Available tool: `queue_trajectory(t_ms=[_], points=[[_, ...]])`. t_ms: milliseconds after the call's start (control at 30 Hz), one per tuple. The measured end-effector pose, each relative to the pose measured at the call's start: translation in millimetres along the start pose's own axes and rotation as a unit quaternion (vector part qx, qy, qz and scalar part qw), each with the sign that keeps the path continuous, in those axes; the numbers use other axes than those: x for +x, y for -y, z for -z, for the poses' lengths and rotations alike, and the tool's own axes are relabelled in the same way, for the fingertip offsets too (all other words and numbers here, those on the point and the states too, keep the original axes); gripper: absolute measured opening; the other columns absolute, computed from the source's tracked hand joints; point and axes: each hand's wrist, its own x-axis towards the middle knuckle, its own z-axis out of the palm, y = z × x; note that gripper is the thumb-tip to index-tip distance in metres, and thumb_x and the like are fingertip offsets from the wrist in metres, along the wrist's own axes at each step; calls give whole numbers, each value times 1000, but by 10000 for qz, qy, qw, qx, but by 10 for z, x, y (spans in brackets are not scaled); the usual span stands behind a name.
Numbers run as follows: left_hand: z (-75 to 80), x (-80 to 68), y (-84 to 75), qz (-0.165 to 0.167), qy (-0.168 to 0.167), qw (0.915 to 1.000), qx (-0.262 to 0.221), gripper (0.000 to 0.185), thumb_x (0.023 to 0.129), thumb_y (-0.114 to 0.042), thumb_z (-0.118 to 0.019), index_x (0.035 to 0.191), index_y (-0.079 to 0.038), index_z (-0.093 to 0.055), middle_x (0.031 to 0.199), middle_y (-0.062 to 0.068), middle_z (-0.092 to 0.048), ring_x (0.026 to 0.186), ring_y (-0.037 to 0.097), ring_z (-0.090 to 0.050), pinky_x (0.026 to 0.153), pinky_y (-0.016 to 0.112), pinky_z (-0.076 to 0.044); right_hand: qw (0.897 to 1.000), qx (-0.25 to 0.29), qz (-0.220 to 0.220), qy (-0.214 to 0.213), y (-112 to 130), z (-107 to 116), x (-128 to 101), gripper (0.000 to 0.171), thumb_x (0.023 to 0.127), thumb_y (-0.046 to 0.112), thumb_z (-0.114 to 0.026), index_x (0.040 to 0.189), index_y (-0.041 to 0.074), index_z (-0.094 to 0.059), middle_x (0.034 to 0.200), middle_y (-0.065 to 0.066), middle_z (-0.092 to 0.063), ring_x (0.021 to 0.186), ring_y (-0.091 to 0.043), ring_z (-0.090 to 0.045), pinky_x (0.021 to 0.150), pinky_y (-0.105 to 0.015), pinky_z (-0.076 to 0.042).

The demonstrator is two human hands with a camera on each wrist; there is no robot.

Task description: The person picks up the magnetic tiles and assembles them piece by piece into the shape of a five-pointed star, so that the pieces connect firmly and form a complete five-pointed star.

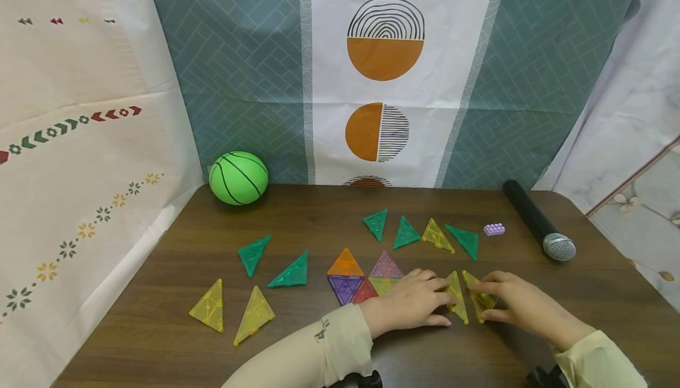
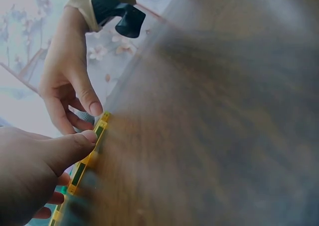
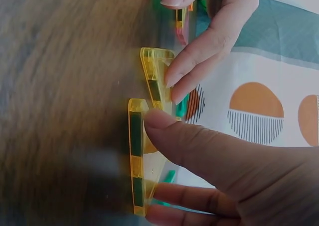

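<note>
I watch remotely as the right hand (image 1: pixel 517 304) pinches one yellow triangle (image 1: pixel 483 302) on the table (image 1: pixel 159 329), its long edge facing a second yellow triangle (image 1: pixel 458 307) just leftward, which the left hand's (image 1: pixel 410 300) extended fingers touch.

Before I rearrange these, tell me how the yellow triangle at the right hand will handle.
The yellow triangle at the right hand looks stiff, given its straight edges. Being thin and see-through, it's probably light. Its flat shape suggests sliding rather than rolling.
</note>
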Motion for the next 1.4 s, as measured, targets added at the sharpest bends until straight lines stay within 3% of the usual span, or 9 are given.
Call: queue_trajectory(t_ms=[267,667,900,1167,1400], points=[[9,-60,16,-70,28,9999,-109,45,94,-57,-46,133,-36,-56,146,-6,-48,129,10,-48,108,26,-38,9993,271,252,29,93,-16,34,43,76,36,-77,112,12,-71,100,2,-63,82,-9,-59,66,-27,-51],[47,-79,16,-46,267,9991,-339,48,94,-58,-46,136,-35,-53,148,-6,-45,132,11,-45,110,28,-37,9987,364,249,254,98,16,88,44,79,41,-74,111,12,-71,99,4,-64,81,-7,-60,65,-27,-51],[79,-56,64,-27,197,9993,-309,48,93,-58,-48,135,-34,-54,146,-5,-47,132,12,-45,110,30,-38,9986,352,101,376,98,116,152,45,79,41,-73,114,13,-69,104,4,-65,88,-15,-64,72,-34,-54],[259,-19,258,346,50,9989,-313,51,94,-55,-50,138,-29,-52,146,0,-48,135,15,-44,113,31,-36,9993,327,-113,130,25,270,264,46,80,33,-75,119,11,-66,112,-8,-65,96,-26,-65,78,-44,-54],[331,92,479,868,-26,9949,-521,50,95,-50,-53,140,-28,-50,144,2,-49,134,18,-45,113,34,-36,9987,458,-133,-163,-84,416,438,45,82,28,-75,120,7,-66,114,-13,-63,96,-28,-65,78,-45,-54]])
